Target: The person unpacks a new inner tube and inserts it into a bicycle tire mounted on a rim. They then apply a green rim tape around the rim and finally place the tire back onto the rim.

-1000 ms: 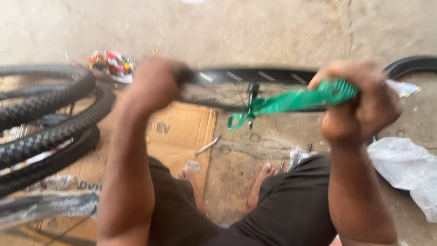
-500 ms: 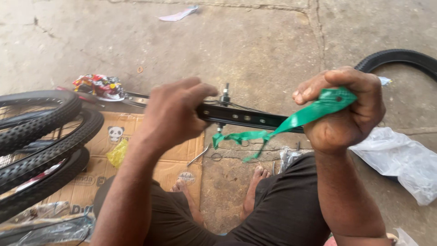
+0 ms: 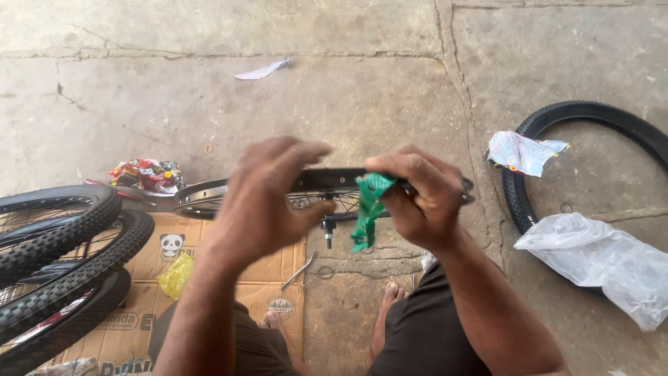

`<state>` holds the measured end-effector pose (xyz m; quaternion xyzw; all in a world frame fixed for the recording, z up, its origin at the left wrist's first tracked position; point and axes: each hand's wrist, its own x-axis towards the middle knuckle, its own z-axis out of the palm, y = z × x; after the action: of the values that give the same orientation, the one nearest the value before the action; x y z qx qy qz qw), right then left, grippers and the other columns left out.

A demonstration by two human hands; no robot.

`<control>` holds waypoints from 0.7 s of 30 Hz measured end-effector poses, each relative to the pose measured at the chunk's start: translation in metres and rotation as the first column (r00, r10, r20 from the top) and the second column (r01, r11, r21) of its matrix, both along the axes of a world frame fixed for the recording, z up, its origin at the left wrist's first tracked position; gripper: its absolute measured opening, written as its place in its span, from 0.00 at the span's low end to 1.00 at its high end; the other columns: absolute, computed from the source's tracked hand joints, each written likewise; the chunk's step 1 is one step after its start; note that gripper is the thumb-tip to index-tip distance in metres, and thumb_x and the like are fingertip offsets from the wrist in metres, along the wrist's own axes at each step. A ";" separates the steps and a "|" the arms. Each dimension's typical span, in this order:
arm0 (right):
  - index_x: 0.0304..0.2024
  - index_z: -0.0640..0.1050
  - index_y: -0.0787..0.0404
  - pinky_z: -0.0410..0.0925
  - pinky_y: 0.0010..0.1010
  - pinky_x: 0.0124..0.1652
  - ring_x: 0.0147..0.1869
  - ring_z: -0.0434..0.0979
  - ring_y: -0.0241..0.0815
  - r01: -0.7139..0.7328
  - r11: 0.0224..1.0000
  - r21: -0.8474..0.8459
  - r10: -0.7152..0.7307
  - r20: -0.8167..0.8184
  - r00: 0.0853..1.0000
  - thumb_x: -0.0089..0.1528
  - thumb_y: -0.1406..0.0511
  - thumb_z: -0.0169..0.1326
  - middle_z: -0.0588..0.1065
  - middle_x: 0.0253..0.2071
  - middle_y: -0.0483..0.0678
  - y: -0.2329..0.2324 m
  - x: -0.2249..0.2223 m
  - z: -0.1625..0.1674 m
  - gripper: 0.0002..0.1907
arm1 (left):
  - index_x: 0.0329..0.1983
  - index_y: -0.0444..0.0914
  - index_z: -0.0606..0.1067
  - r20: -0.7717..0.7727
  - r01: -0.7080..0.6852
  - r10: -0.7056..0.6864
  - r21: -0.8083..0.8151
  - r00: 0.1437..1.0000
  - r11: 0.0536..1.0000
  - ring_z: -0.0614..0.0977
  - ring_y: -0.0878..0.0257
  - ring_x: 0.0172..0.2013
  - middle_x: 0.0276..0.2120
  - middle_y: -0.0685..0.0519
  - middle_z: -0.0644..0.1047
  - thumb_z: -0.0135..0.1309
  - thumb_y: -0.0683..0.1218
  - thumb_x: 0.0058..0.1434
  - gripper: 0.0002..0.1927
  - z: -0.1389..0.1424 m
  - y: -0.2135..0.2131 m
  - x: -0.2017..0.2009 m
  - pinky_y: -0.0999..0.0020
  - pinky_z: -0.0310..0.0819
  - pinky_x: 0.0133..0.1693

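Hands meet in the middle of my view, above a concrete floor (image 3: 362,104). My left hand (image 3: 268,198) is open, fingers spread, its palm against a black bicycle rim (image 3: 327,179) that lies across in front of me. My right hand (image 3: 424,198) is closed on the rim and pinches a green rim tape (image 3: 369,205), which hangs down from the fingers. Tyres (image 3: 62,251) lie stacked on cardboard (image 3: 229,278) at my left, and a loose tyre (image 3: 591,118) and a clear plastic bag (image 3: 598,261) lie at my right.
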<state>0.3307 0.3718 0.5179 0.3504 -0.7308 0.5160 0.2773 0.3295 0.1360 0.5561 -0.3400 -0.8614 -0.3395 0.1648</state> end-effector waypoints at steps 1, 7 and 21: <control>0.47 0.79 0.64 0.65 0.20 0.25 0.31 0.75 0.30 0.017 1.000 -0.018 -0.018 -0.015 1.000 0.67 0.69 0.58 0.77 0.32 0.47 -0.004 -0.006 -0.001 0.07 | 0.55 0.35 0.76 -0.062 0.106 -0.101 0.070 0.993 0.992 0.79 0.55 0.51 0.47 0.47 0.79 0.69 0.49 0.54 0.28 0.003 0.004 0.003 0.57 0.69 0.58; 0.46 0.78 0.62 0.68 0.20 0.29 0.34 0.76 0.31 0.020 0.997 -0.080 -0.026 -0.078 0.997 0.66 0.64 0.61 0.77 0.34 0.46 -0.016 -0.011 -0.007 0.10 | 0.45 0.38 0.76 0.062 0.073 -0.078 0.084 0.995 0.994 0.79 0.55 0.50 0.46 0.48 0.80 0.67 0.55 0.57 0.22 0.004 0.021 0.014 0.56 0.69 0.56; 0.44 0.79 0.60 0.66 0.16 0.24 0.28 0.75 0.25 -0.005 0.987 -0.161 0.022 0.104 0.994 0.68 0.68 0.61 0.79 0.31 0.43 -0.022 -0.014 -0.014 0.03 | 0.40 0.37 0.75 0.235 -0.285 0.186 0.523 0.954 0.803 0.72 0.69 0.23 0.23 0.54 0.75 0.60 0.41 0.68 0.04 -0.015 0.003 0.001 0.71 0.67 0.25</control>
<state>0.3167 0.3503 0.5044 0.3040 -0.6982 0.5928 0.2621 0.3302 0.1388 0.5411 -0.1376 -0.7734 -0.5776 0.2218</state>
